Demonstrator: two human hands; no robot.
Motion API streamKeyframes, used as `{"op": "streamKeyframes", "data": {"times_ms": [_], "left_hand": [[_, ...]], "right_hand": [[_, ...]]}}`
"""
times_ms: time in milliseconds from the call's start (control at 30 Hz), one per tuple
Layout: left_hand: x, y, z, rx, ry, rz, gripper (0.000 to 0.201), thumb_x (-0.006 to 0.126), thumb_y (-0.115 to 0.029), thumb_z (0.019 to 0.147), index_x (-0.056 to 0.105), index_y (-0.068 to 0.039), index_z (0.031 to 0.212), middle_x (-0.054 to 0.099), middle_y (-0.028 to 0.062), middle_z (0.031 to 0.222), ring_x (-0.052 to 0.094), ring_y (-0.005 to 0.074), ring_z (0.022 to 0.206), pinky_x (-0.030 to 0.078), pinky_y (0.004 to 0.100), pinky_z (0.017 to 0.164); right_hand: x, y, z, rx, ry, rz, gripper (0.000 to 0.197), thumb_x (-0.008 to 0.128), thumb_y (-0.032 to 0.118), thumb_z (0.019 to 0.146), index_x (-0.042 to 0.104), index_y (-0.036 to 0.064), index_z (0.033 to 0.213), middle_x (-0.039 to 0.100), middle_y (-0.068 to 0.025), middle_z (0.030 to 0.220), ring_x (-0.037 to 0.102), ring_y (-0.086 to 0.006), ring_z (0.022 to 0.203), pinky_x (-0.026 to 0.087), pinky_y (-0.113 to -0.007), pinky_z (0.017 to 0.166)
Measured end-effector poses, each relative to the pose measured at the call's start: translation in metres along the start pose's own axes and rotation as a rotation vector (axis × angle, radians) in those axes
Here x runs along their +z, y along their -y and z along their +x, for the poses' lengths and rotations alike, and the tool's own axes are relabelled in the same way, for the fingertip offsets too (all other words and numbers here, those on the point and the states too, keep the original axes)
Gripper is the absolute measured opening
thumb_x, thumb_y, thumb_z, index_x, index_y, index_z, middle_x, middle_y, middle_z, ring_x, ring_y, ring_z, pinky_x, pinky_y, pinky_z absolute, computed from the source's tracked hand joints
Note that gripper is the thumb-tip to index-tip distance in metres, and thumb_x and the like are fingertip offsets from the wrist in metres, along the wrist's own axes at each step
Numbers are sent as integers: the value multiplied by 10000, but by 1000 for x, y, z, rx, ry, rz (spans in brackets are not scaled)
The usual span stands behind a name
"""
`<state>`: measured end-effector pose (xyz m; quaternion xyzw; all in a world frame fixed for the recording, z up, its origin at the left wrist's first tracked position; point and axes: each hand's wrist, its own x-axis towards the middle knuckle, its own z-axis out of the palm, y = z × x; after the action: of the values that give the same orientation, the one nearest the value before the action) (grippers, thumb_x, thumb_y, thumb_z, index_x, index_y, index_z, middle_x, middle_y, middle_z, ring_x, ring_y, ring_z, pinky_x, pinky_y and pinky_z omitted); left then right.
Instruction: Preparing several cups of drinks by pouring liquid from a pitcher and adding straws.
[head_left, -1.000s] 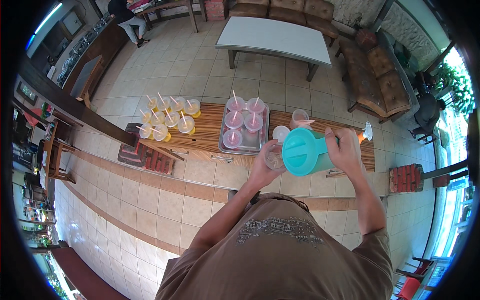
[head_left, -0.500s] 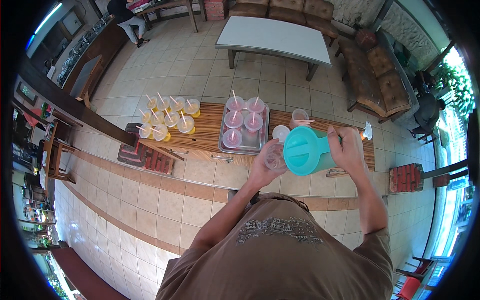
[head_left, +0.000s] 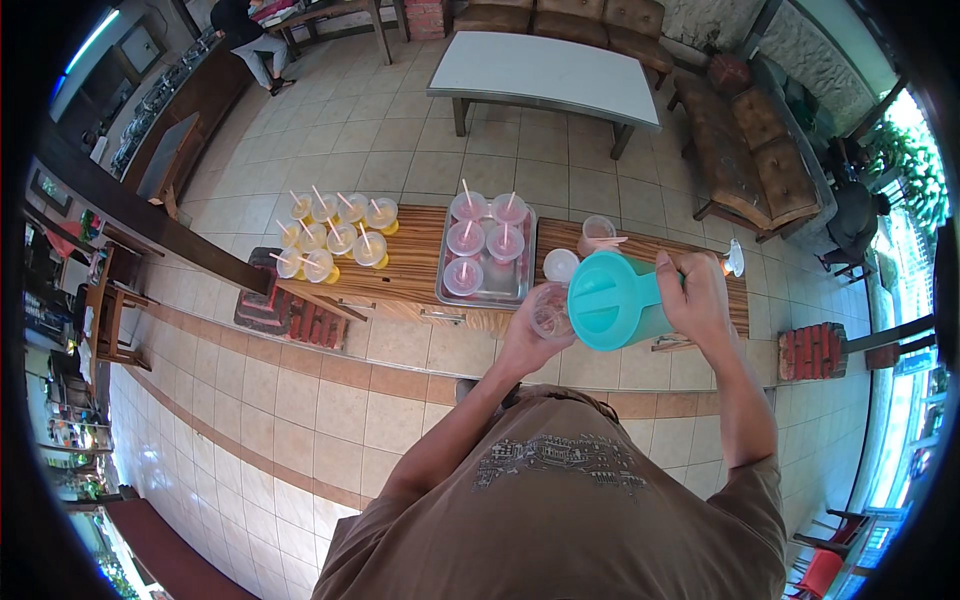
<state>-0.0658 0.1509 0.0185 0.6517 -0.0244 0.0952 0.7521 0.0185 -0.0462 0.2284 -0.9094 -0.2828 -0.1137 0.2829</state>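
Observation:
My left hand is wrapped round a clear plastic cup with something pinkish in it. Right against that cup is the lidded turquoise pitcher, tilted toward it. Its handle is gripped by my right hand; the pitcher hides the spout and any stream. Just beyond the cup lies a white round lid. Behind the pitcher stands a clear tub, with several pale pink straws beside it.
On the wooden counter, a metal tray holds several lidded pink drinks with straws. Several yellow drinks crowd its left end. A spray bottle is at the right end. A white table and sofas stand beyond.
The cup in my left hand looks slightly pinker inside. Both hands and the pitcher have stayed almost where they were.

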Motion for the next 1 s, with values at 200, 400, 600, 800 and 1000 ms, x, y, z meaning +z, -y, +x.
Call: {"op": "streamKeyframes", "data": {"times_ms": [200,400,600,800,1000], "left_hand": [[0,-3,-1,2,-15,32,758,905,-136,758,501,-30,1391,615,96,1321,598,207,1216,496,378,1038],[1,-8,-1,4,-8,58,733,899,-125,755,510,-31,1369,616,94,1297,593,205,1218,487,368,1049],[0,-3,0,10,-14,30,727,896,-120,757,512,-34,1367,613,102,1298,598,212,1216,488,377,1054],[2,-10,0,-5,-9,106,728,900,-120,756,511,-32,1364,613,101,1300,607,209,1206,491,375,1054],[2,-8,0,-12,-20,61,738,908,-139,763,502,-34,1370,614,100,1297,612,200,1195,496,367,1046]], "right_hand": [[1,-1,0,2,2,2,450,618,233,932,567,-44,581,495,-233,508,543,-419,468,411,-475,486],[2,-3,0,-20,-17,-10,454,621,226,927,560,-46,568,490,-235,504,537,-420,461,407,-477,484],[3,-3,0,-40,-39,-15,447,624,221,922,561,-42,566,492,-232,503,533,-421,461,407,-478,486],[2,-3,1,-65,-51,-29,445,619,212,926,559,-34,561,498,-227,504,539,-417,469,413,-483,496],[0,0,2,-38,-25,-13,438,615,214,934,578,-33,574,508,-228,510,547,-420,477,423,-481,499]]}}
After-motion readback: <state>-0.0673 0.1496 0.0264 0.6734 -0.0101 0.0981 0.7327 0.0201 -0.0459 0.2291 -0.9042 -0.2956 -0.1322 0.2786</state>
